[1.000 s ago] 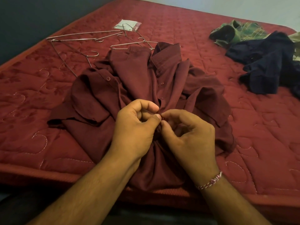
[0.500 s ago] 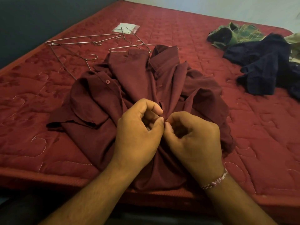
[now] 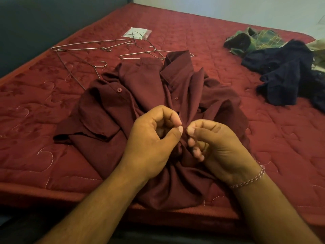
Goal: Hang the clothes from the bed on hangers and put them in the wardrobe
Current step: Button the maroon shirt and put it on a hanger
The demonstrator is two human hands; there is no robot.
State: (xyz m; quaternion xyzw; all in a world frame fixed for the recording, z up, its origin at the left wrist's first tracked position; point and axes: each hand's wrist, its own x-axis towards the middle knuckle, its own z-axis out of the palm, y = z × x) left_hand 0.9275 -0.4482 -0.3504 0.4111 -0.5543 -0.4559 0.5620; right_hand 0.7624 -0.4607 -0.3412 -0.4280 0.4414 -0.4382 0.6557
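Wire hangers lie in a loose tangle at the far left of the bed, which is covered in a red quilted mattress, and a small white packet lies just beyond them. A maroon shirt lies bunched near the bed's front edge, its collar touching the nearest hanger. The left hand has its fingers curled, thumb and forefinger pinching the shirt's front edge at the middle. The right hand, a thread band on its wrist, is curled too and pinches the same cloth right beside it. Far right, a green checked garment and a dark blue garment lie heaped together.
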